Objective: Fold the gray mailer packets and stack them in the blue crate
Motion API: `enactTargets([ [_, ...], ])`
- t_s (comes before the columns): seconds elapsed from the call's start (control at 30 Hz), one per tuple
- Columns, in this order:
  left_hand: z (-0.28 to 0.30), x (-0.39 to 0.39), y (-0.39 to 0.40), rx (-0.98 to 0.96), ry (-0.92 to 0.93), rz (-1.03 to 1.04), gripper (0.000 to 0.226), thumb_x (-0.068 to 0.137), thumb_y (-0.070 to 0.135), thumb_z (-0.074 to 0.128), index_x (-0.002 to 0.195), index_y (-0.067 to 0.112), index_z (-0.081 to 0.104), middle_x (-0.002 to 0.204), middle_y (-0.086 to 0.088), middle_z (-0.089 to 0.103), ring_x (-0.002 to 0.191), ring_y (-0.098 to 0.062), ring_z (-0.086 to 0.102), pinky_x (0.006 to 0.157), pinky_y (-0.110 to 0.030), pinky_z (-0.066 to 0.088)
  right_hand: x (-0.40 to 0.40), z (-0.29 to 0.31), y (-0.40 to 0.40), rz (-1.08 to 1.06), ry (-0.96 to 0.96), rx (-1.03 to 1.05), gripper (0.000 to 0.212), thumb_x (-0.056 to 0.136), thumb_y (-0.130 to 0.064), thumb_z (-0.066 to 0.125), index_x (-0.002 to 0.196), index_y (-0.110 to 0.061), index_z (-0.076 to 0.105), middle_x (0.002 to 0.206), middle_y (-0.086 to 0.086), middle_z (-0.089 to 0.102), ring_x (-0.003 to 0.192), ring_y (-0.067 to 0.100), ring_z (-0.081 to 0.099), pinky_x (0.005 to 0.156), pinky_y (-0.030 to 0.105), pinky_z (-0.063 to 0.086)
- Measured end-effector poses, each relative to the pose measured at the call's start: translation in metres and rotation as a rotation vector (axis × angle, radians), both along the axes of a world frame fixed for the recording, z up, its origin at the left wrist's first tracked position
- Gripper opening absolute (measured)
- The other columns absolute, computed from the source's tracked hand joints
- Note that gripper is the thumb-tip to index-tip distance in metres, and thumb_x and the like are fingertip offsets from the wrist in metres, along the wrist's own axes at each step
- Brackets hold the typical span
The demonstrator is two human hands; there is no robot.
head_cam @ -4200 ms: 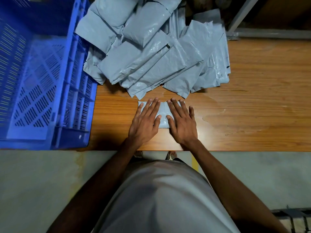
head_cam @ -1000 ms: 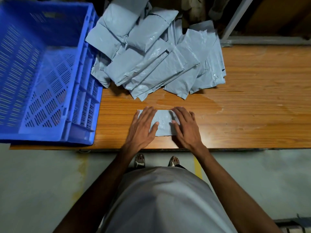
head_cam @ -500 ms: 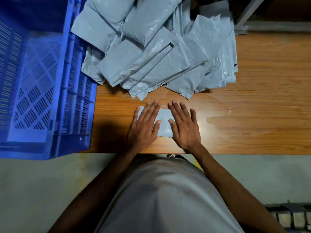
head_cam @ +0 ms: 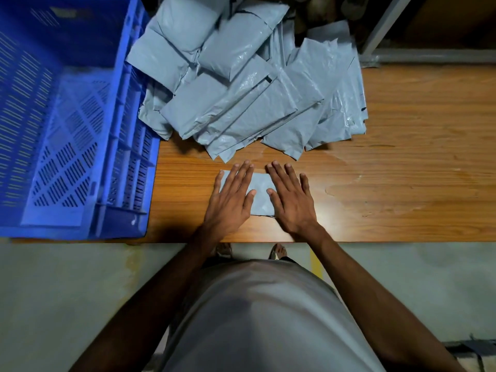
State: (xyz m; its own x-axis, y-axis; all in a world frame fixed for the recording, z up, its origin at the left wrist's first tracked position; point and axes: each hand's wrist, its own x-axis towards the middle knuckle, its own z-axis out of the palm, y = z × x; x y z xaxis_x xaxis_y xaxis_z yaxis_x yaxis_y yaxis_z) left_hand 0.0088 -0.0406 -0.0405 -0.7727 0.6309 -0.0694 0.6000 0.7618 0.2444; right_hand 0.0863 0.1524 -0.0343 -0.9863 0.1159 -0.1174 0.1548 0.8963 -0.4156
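Note:
A small folded gray mailer packet (head_cam: 261, 196) lies flat on the wooden table (head_cam: 402, 189) near its front edge. My left hand (head_cam: 230, 200) presses its left half with straight fingers. My right hand (head_cam: 291, 200) presses its right half the same way. Most of the packet is hidden under my palms. Behind it a heap of several unfolded gray mailers (head_cam: 247, 84) spreads across the back of the table. The blue crate (head_cam: 126, 157) stands at the left, and its slotted floor shows no packets.
The table's front edge runs just below my wrists, with the grey floor and my feet beyond it. A metal frame leg (head_cam: 386, 25) stands at the back right. Bare wood stretches to the right of the heap.
Both hands stay flat on the folded packet. My fingers have shifted slightly on it and the camera has moved a little.

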Motion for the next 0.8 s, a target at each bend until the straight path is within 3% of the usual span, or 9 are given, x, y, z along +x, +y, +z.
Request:
enactTargets([
  [0.17, 0.006, 0.001, -0.002, -0.007, 0.016, -0.021, 0.064, 0.111, 0.046, 0.021, 0.167, 0.019, 0.008, 0.175, 0.004, 0.005, 0.160, -0.012, -0.003, 0.130, -0.050, 0.006, 0.016, 0.005, -0.007, 0.031, 0.078, -0.030, 0.060, 0.113, -0.041, 0.027, 0.168, -0.024, 0.010, 0.176, -0.007, 0.002, 0.162, 0.013, -0.006, 0.131, 0.045, 0.003],
  [0.33, -0.006, 0.013, -0.005, 0.030, 0.034, -0.030, 0.063, 0.112, 0.045, 0.024, 0.167, 0.018, 0.007, 0.175, 0.004, 0.003, 0.160, -0.012, -0.004, 0.128, -0.055, 0.008, 0.025, -0.004, -0.011, 0.072, 0.103, -0.013, 0.060, 0.113, -0.038, 0.032, 0.168, -0.023, 0.015, 0.175, -0.006, 0.008, 0.162, 0.014, 0.002, 0.131, 0.046, 0.008],
  [0.5, -0.006, 0.012, -0.004, 0.044, 0.043, -0.025, 0.062, 0.111, 0.046, 0.028, 0.167, 0.027, 0.009, 0.175, 0.007, 0.004, 0.161, -0.013, 0.002, 0.128, -0.055, 0.009, 0.023, -0.003, -0.011, 0.056, 0.091, -0.010, 0.059, 0.112, -0.038, 0.034, 0.168, -0.024, 0.017, 0.175, -0.006, 0.011, 0.162, 0.012, 0.006, 0.131, 0.043, 0.007],
  [0.8, -0.006, 0.008, -0.002, 0.065, 0.000, -0.010, 0.062, 0.110, 0.044, 0.032, 0.167, 0.026, 0.015, 0.174, 0.008, 0.011, 0.161, -0.013, 0.006, 0.129, -0.052, 0.006, 0.017, -0.003, -0.008, 0.061, 0.074, -0.011, 0.060, 0.112, -0.033, 0.042, 0.167, -0.024, 0.020, 0.175, -0.006, 0.014, 0.162, 0.014, 0.007, 0.131, 0.044, 0.009],
])
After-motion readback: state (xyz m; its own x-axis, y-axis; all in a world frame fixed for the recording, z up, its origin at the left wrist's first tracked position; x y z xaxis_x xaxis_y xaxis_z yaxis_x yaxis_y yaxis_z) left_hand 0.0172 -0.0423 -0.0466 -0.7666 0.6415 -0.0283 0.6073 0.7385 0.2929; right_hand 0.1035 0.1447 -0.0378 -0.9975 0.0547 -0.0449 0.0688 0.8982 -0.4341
